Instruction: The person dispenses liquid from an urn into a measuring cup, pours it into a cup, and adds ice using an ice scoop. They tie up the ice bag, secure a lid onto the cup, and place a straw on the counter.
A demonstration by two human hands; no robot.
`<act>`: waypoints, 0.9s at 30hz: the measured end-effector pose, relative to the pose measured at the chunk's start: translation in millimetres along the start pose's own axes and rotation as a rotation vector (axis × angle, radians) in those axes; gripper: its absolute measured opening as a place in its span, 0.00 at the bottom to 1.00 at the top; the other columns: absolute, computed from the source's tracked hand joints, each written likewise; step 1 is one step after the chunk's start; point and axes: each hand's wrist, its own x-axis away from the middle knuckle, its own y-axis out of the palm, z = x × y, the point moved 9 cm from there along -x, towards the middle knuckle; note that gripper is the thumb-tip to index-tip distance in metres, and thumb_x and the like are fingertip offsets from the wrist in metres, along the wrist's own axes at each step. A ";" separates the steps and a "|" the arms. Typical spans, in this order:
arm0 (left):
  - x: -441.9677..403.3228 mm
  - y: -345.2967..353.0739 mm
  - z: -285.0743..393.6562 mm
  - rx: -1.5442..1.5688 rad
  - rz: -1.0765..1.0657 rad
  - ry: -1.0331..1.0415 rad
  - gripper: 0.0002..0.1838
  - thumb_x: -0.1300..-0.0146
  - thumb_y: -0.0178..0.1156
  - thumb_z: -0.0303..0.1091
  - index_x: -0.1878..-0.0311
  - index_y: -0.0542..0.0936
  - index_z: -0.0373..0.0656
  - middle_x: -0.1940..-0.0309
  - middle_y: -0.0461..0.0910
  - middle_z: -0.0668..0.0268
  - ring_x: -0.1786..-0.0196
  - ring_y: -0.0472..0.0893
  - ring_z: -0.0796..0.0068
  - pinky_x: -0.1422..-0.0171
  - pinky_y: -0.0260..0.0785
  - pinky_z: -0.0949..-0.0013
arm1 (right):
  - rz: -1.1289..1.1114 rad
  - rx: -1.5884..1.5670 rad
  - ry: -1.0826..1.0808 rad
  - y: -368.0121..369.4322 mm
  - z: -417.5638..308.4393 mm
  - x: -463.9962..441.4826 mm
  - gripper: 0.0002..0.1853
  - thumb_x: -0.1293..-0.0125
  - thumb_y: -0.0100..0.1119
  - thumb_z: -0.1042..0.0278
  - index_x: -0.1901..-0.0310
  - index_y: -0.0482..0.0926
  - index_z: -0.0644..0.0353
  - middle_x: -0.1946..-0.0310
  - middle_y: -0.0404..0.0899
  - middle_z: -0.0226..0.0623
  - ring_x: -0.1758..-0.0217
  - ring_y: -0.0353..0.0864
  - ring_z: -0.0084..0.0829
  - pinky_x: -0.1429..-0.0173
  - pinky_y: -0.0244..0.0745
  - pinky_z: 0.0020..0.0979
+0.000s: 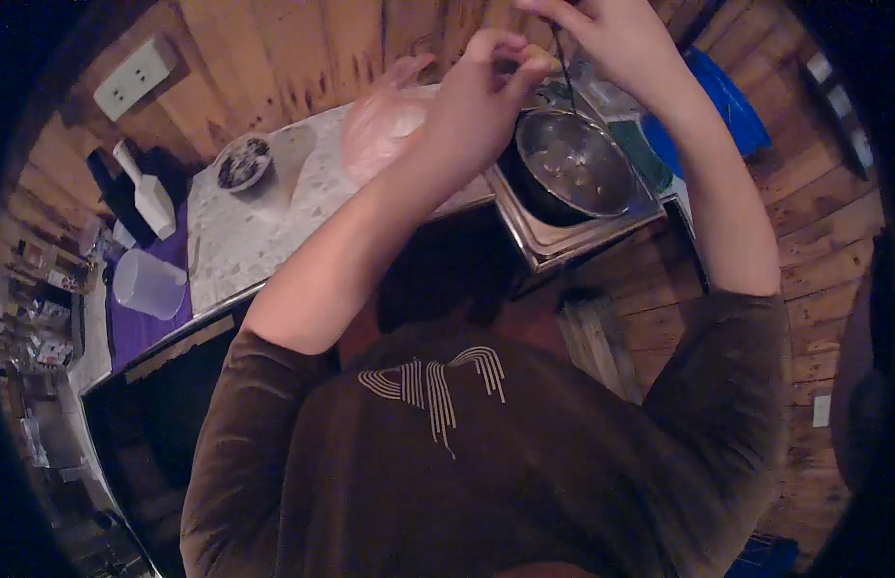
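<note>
My left hand [486,96] is raised near the top centre, its fingers closed around a small yellowish piece [540,60] that I cannot identify. To its right my right hand [587,24] is partly cut off by the top edge. A thin dark strand or stick [566,72] runs down from between its fingers toward a round metal pot [606,164]. Several pale pieces [573,173] lie inside the pot, which stands in the metal sink or tray [532,234] below both hands.
A pinkish plastic bag [370,135] and a bowl with dark and white contents [243,164] stand on the counter [231,236]. At left are a translucent pitcher [149,285] on purple cloth and a white-handled utensil [153,200]. A blue basin [722,111] is at right.
</note>
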 end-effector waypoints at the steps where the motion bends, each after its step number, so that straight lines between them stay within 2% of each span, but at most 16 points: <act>1: 5.8 8.4 -4.4 -0.074 -0.011 -0.017 0.15 0.36 0.57 0.31 0.50 0.68 0.35 0.55 0.76 0.55 0.56 0.80 0.66 0.55 0.74 0.69 | 0.026 0.016 0.049 -2.0 33.0 7.9 0.13 0.40 0.57 0.63 0.61 0.79 0.65 0.65 0.77 0.44 0.61 0.78 0.40 0.56 0.72 0.35; 2: 14.0 13.8 -13.9 -0.048 -0.028 -0.059 0.16 0.37 0.57 0.31 0.49 0.68 0.36 0.54 0.75 0.55 0.54 0.79 0.67 0.54 0.73 0.69 | 0.049 0.028 0.098 -1.3 64.5 17.4 0.13 0.41 0.57 0.62 0.64 0.79 0.65 0.72 0.79 0.43 0.66 0.79 0.37 0.59 0.72 0.34; 4: 35.9 11.1 -35.5 0.002 -0.058 -0.151 0.17 0.37 0.58 0.30 0.48 0.66 0.37 0.52 0.73 0.57 0.51 0.77 0.69 0.52 0.72 0.69 | 0.044 -0.008 0.074 17.1 109.9 37.3 0.11 0.41 0.57 0.64 0.64 0.79 0.65 0.72 0.78 0.45 0.66 0.79 0.40 0.59 0.72 0.34; 8: 71.2 -21.7 -55.2 -0.052 0.007 -0.237 0.13 0.38 0.57 0.27 0.51 0.69 0.38 0.56 0.73 0.62 0.54 0.74 0.72 0.53 0.70 0.71 | 0.012 0.114 0.013 73.6 155.8 80.3 0.09 0.42 0.57 0.66 0.66 0.80 0.64 0.70 0.78 0.47 0.63 0.79 0.45 0.58 0.72 0.37; 10: 95.9 -48.8 -74.6 -0.157 0.088 -0.332 0.11 0.39 0.56 0.25 0.53 0.70 0.39 0.58 0.72 0.63 0.58 0.74 0.73 0.55 0.69 0.72 | -0.130 0.014 -0.012 114.1 163.4 91.6 0.08 0.42 0.56 0.67 0.67 0.79 0.63 0.68 0.78 0.48 0.61 0.77 0.49 0.57 0.72 0.42; 12: 112.4 -61.7 -76.9 -0.310 0.105 -0.311 0.10 0.41 0.56 0.23 0.56 0.72 0.40 0.60 0.73 0.63 0.59 0.74 0.71 0.57 0.68 0.71 | -0.257 0.101 -0.003 159.8 181.7 105.3 0.08 0.43 0.56 0.67 0.67 0.78 0.63 0.67 0.77 0.48 0.60 0.77 0.50 0.56 0.72 0.44; 14: 120.0 -70.6 -73.4 -0.453 0.116 -0.287 0.09 0.43 0.56 0.22 0.58 0.73 0.41 0.60 0.73 0.63 0.59 0.74 0.68 0.57 0.68 0.70 | -0.322 0.159 -0.028 179.6 176.6 112.4 0.12 0.39 0.52 0.62 0.68 0.78 0.63 0.66 0.77 0.49 0.60 0.77 0.50 0.55 0.73 0.45; 16: 124.1 -72.3 -67.0 -0.590 0.109 -0.251 0.10 0.45 0.56 0.21 0.59 0.73 0.41 0.61 0.73 0.62 0.59 0.74 0.66 0.57 0.68 0.69 | -0.350 0.097 -0.006 196.2 181.0 120.4 0.12 0.39 0.54 0.62 0.68 0.78 0.63 0.66 0.77 0.49 0.60 0.77 0.50 0.55 0.73 0.44; 17: 125.0 -73.9 -67.3 -0.601 0.132 -0.264 0.11 0.47 0.57 0.21 0.59 0.74 0.41 0.60 0.73 0.61 0.56 0.73 0.61 0.54 0.67 0.66 | -0.365 0.071 0.010 201.5 183.8 123.1 0.12 0.39 0.54 0.62 0.68 0.78 0.64 0.66 0.77 0.49 0.60 0.77 0.50 0.54 0.73 0.44; 20: 114.6 -64.4 -59.1 -0.808 0.073 -0.133 0.13 0.49 0.60 0.25 0.58 0.74 0.42 0.59 0.73 0.60 0.53 0.72 0.58 0.50 0.65 0.63 | -0.436 0.019 -0.051 211.5 180.7 130.6 0.11 0.41 0.57 0.64 0.67 0.79 0.65 0.65 0.78 0.49 0.62 0.78 0.49 0.55 0.73 0.45; 23: 97.3 -41.4 -65.8 -1.058 -0.048 -0.048 0.17 0.48 0.64 0.35 0.54 0.75 0.44 0.54 0.73 0.61 0.50 0.71 0.60 0.46 0.62 0.59 | -0.507 -0.071 -0.087 213.7 173.8 128.7 0.10 0.44 0.59 0.66 0.66 0.79 0.65 0.66 0.78 0.49 0.62 0.78 0.48 0.55 0.73 0.43; 26: 74.9 -22.8 -70.4 -1.220 -0.040 -0.003 0.24 0.49 0.63 0.46 0.50 0.75 0.45 0.54 0.74 0.61 0.48 0.71 0.60 0.45 0.58 0.53 | -0.710 -0.112 -0.057 225.3 177.6 121.0 0.08 0.46 0.60 0.69 0.66 0.79 0.64 0.67 0.79 0.49 0.62 0.79 0.47 0.54 0.73 0.43; 27: 66.7 -20.1 -79.8 -1.279 -0.076 -0.086 0.25 0.49 0.62 0.48 0.50 0.75 0.45 0.55 0.75 0.61 0.48 0.71 0.60 0.46 0.58 0.52 | -0.688 -0.161 -0.061 219.2 173.3 106.7 0.08 0.46 0.59 0.70 0.65 0.79 0.64 0.67 0.79 0.49 0.62 0.79 0.47 0.53 0.72 0.42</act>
